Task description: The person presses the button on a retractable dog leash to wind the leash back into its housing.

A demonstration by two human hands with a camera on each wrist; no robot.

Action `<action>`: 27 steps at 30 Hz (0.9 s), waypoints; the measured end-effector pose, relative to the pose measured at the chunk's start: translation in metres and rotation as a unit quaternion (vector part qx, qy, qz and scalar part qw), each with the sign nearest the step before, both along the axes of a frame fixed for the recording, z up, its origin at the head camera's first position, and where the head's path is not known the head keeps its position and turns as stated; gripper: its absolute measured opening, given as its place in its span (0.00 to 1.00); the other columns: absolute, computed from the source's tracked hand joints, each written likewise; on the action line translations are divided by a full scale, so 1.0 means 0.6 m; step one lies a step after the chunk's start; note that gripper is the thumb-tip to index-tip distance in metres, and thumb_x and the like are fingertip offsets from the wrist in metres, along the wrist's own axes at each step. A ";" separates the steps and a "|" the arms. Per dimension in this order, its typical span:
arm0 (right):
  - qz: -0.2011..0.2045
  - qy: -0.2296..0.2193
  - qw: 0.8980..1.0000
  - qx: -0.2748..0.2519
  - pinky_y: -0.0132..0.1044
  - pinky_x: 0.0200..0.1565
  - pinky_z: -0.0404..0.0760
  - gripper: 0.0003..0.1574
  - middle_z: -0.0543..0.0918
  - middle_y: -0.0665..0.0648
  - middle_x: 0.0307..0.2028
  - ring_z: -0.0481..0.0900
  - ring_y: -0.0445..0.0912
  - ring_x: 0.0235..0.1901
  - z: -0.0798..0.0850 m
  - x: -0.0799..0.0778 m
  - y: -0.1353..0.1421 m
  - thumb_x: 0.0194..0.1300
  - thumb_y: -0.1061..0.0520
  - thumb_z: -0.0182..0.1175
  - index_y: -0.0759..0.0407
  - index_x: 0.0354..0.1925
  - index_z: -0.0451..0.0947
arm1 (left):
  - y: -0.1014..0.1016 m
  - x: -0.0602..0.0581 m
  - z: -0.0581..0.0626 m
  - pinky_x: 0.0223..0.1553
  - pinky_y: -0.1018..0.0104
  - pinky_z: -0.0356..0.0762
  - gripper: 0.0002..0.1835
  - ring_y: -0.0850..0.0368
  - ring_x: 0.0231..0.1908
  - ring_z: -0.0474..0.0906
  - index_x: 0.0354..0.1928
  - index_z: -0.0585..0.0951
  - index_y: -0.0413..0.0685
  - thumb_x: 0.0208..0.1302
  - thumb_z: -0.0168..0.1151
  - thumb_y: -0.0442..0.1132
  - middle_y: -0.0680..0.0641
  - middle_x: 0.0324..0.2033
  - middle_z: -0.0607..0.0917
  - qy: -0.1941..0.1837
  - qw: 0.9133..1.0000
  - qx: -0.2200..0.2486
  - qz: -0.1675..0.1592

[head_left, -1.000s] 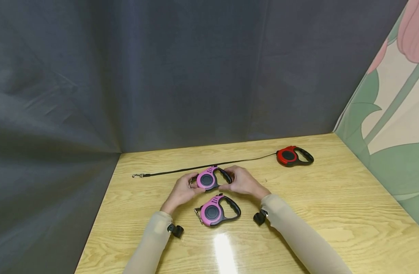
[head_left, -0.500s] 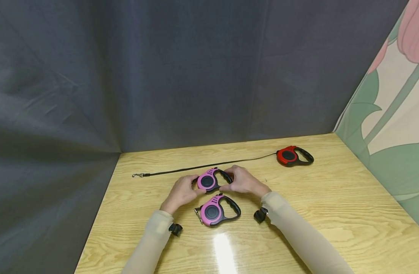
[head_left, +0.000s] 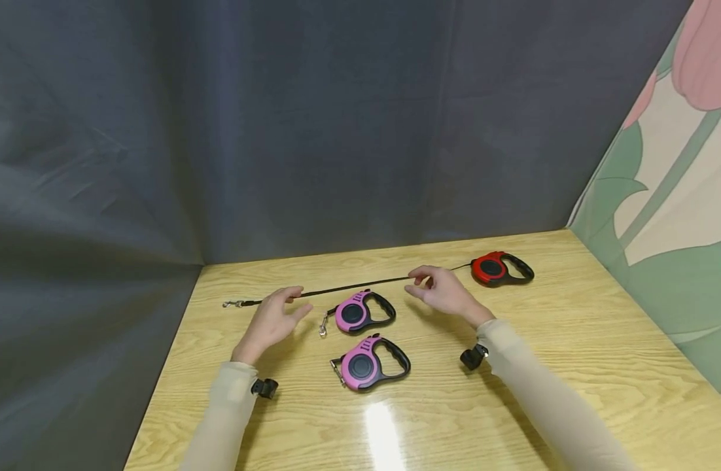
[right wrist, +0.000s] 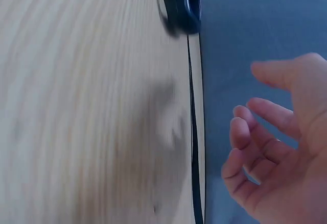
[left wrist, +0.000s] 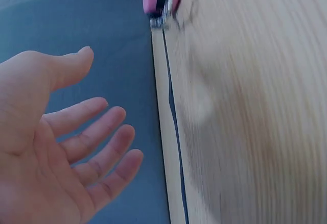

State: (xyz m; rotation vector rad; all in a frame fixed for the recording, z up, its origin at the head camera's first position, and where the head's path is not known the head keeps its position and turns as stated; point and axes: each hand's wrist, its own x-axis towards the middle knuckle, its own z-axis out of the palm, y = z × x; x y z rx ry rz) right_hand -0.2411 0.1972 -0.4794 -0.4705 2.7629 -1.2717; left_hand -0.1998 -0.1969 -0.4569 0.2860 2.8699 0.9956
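Observation:
Two pink-and-black retractable dog leashes lie in the middle of the table, one behind the other. The rear pink leash point(head_left: 352, 314) has its metal clip hanging out to the left; the front pink leash point(head_left: 360, 367) has its clip close against the case. My left hand point(head_left: 273, 322) hovers left of the rear one, holding nothing, fingers spread. To the right of that leash, my right hand point(head_left: 445, 292) is raised with loosely bent fingers and nothing in them. Both wrist views show the palms apart from any object.
A red retractable leash point(head_left: 490, 268) lies at the back right. Its black strap point(head_left: 354, 286) stretches left across the table point(head_left: 549, 340) behind the pink leashes, ending in a metal clip point(head_left: 232, 304). Dark cloth point(head_left: 337, 131) hangs along the back and left.
Both hands have let go of the rear pink leash and moved apart, the left hand leftward, the right hand rightward. That leash stays on the table, its clip now uncovered.

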 end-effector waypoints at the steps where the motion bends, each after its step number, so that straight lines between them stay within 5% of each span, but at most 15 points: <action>1: -0.007 0.006 1.000 -0.002 0.36 0.33 0.76 0.25 0.87 0.58 0.44 0.78 0.44 0.30 0.001 -0.001 0.008 0.73 0.49 0.69 0.65 0.60 0.84 | -0.009 0.000 0.001 0.69 0.37 0.73 0.32 0.36 0.68 0.76 0.75 0.74 0.43 0.78 0.64 0.53 0.38 0.69 0.80 0.007 1.000 0.001 0.005; 10: -0.051 0.027 0.998 0.037 0.37 0.32 0.76 0.16 0.89 0.58 0.43 0.80 0.45 0.30 0.004 -0.004 0.087 0.77 0.51 0.65 0.61 0.54 0.88 | -0.075 0.010 -0.003 0.57 0.37 0.80 0.23 0.36 0.59 0.83 0.67 0.83 0.45 0.78 0.64 0.48 0.37 0.64 0.85 0.060 0.996 -0.055 0.038; 27: -0.122 0.035 0.988 0.084 0.39 0.40 0.79 0.19 0.89 0.61 0.40 0.84 0.50 0.37 0.006 -0.018 0.201 0.77 0.50 0.63 0.63 0.54 0.86 | -0.155 0.007 -0.011 0.49 0.35 0.81 0.22 0.31 0.58 0.81 0.67 0.83 0.45 0.81 0.59 0.49 0.31 0.65 0.81 0.037 0.992 -0.083 0.092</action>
